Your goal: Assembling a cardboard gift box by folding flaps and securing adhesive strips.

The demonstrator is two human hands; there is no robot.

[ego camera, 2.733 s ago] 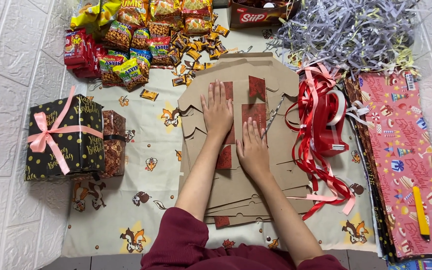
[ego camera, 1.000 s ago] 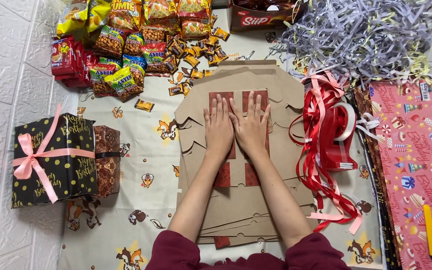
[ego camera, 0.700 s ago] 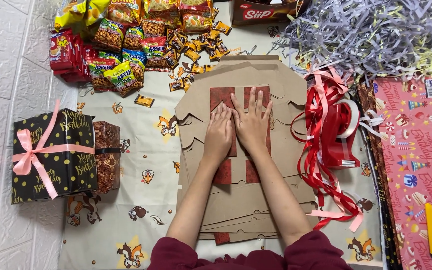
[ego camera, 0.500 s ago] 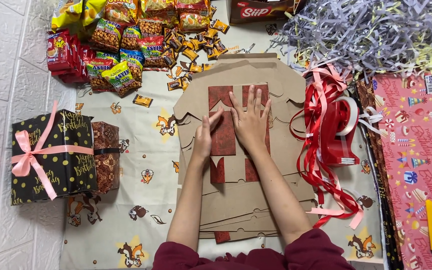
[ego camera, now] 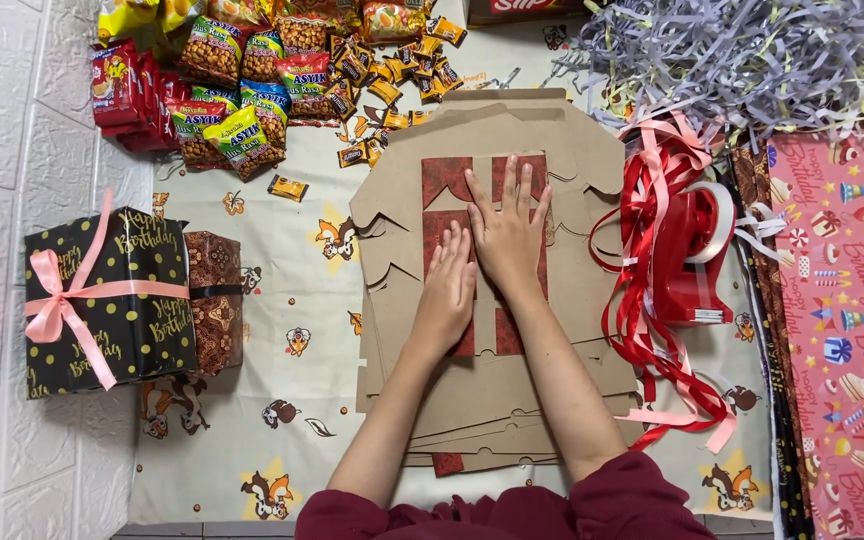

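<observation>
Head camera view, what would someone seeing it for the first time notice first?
Probably the two hands, left hand and right hand, pressed flat side by side on a stack of brown cardboard cutouts with dark red patterned panels, in the middle of the cloth. To the right lies a tangle of red ribbon. At the left edge stands a black gift box with gold dots and a pink bow, and bright snack packets are heaped along the top.

- My left hand and right hand press flat, fingers spread, on the red patterned paper atop the brown cardboard stack.
- Red ribbon lies just right; a black gift box sits well left.
</observation>
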